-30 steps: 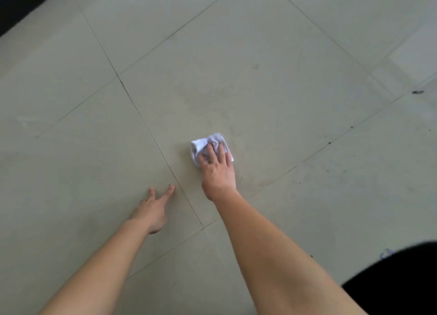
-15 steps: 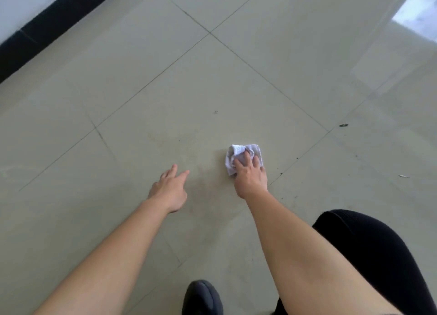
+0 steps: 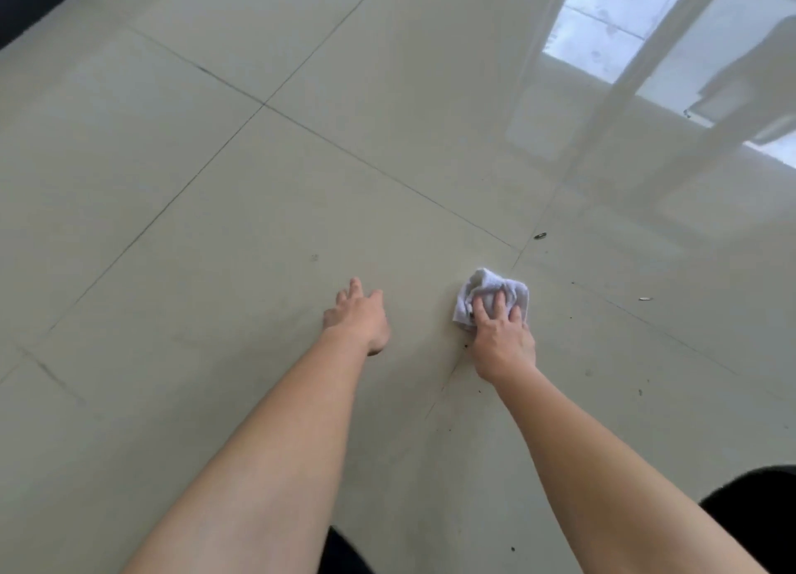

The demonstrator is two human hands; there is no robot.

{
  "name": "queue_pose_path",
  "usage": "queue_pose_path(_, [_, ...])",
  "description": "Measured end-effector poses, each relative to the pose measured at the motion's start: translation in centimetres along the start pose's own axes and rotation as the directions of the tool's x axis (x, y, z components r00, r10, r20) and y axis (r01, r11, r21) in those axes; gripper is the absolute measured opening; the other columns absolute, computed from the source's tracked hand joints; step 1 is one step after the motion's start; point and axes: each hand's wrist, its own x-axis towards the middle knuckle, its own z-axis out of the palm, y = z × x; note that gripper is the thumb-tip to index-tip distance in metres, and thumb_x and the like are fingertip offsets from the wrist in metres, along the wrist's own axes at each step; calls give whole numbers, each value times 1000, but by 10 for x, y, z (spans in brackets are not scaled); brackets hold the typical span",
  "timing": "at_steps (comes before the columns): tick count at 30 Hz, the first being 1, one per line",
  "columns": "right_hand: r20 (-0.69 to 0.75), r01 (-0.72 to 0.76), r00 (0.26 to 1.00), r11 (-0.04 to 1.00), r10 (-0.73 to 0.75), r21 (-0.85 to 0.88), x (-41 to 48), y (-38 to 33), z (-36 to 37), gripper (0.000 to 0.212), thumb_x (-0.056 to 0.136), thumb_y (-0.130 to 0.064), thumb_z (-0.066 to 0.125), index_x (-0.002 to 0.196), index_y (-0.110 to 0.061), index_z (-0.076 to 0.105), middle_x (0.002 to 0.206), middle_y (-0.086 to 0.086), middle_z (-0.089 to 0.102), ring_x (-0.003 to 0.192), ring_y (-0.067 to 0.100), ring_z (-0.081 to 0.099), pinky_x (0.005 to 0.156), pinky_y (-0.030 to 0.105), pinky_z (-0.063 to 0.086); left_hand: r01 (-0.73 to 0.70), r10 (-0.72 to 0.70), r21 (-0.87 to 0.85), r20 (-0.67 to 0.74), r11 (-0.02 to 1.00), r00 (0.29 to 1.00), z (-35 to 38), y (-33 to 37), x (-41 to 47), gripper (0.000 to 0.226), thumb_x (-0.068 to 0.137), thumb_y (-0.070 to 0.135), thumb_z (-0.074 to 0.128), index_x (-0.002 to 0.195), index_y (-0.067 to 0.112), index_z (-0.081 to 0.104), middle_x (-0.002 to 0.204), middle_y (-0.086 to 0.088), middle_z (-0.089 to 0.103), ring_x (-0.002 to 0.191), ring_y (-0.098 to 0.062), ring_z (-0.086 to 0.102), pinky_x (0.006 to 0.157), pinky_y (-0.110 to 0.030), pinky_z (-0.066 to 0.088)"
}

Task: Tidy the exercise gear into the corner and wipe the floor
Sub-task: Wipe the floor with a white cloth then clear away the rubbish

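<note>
Cloth (image 3: 491, 300), bunched under pressing right hand (image 3: 502, 338), now shifted toward 2 o'clock grout joint; left hand (image 3: 359, 319) empty, fingers loosely spread; wiping continues.

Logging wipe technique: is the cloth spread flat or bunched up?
Bunched. The white cloth sits crumpled in folds on the floor, with the right hand pressing down on it.

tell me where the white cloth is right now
In the head view the white cloth lies on the floor right of centre, pressed under the right hand, beside a tile joint.
</note>
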Motion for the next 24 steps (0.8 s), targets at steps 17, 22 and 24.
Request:
queue_pose_path(17, [117, -16, 993, 1000, 16, -5, 211, 51, -126, 72, 99, -21, 41, 158, -41, 4, 167, 5, -19, 151, 46, -11, 120, 56, 18, -38, 39, 44, -22, 998, 999, -23, 75, 128, 75, 92, 24, 44, 152, 43, 4, 162, 6, -19, 149, -34, -13, 112, -64, 21])
queue_pose_path(22, [46, 13, 999, 996, -9, -88, 327, 77, -211, 68, 103, -20, 41, 160, -34, 8, 166, 17, -14, 153, 39, -9, 125, 50, 1, -64, 67, 90, -31, 994, 997, -18, 70, 131, 77, 91, 57, 43, 151, 45, -4, 160, 7, -24, 148, -34, -17, 113, -62, 22])
queue_pose_path(24, [18, -39, 999, 996, 41, -80, 363, 81, -236, 68, 103, -22, 43, 160, -35, 9, 166, 18, -13, 154, 38, -8, 125, 49, 1, -70, 75, 109, -46, 992, 996, -16, 68, 130, 81, 89, 65, 41, 150, 46, -9, 159, 7, -27, 147, -33, -20, 114, -61, 21])
